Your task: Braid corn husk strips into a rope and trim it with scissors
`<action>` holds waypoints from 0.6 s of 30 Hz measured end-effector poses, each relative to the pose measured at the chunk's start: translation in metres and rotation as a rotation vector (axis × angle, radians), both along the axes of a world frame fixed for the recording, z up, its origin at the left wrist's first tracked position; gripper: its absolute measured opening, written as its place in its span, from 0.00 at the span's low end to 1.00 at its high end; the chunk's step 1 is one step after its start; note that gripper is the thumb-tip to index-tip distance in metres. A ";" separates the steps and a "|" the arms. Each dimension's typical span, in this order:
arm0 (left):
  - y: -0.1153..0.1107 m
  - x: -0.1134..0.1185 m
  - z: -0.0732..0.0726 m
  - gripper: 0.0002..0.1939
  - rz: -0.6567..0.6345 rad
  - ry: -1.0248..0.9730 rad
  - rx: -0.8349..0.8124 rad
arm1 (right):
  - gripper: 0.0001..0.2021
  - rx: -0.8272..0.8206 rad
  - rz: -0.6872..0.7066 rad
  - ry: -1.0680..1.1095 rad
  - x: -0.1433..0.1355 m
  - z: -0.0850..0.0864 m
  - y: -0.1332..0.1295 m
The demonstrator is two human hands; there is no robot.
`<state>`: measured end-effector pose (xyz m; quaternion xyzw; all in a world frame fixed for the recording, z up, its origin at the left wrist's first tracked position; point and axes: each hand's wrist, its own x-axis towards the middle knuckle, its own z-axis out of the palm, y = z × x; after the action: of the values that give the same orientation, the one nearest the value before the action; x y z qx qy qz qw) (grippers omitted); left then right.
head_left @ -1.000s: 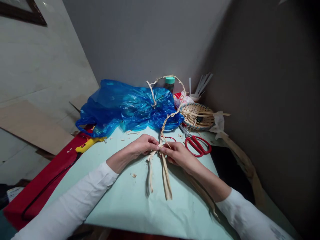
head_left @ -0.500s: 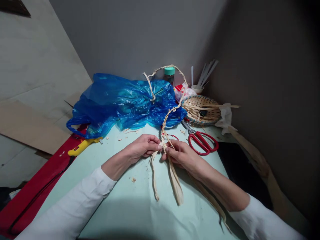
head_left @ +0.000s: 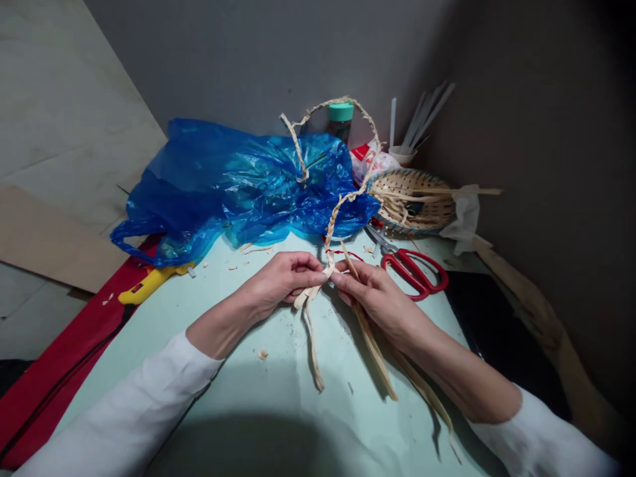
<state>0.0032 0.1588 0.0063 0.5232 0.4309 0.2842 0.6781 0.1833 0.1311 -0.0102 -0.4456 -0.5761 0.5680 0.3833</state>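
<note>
While the braid (head_left: pixel 331 228) runs away over the blue bag (head_left: pixel 238 179), our left hand (head_left: pixel 285 278) and right hand (head_left: pixel 370 291) pinch its near end, fingertips closed, probably to keep the strands tight.

Head camera — above, behind left hand (head_left: pixel 283 279) and right hand (head_left: pixel 380 295); faces forward, down — table (head_left: pixel 248 391) near.

Blue plastic bag (head_left: pixel 213 175) near a teal-lidded jar (head_left: pixel 340 123)
</note>
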 end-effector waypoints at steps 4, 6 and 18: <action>-0.002 0.000 0.000 0.12 0.001 0.044 0.033 | 0.10 -0.007 -0.009 0.020 0.000 0.001 -0.001; -0.004 0.001 0.002 0.11 0.004 0.093 0.109 | 0.11 -0.011 -0.019 0.014 -0.002 0.002 0.000; -0.004 0.000 0.012 0.09 -0.044 0.210 0.100 | 0.12 0.055 -0.029 -0.071 -0.003 0.002 0.005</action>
<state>0.0034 0.1552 0.0188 0.5927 0.4731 0.2342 0.6083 0.1803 0.1363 -0.0086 -0.4630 -0.5982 0.5303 0.3828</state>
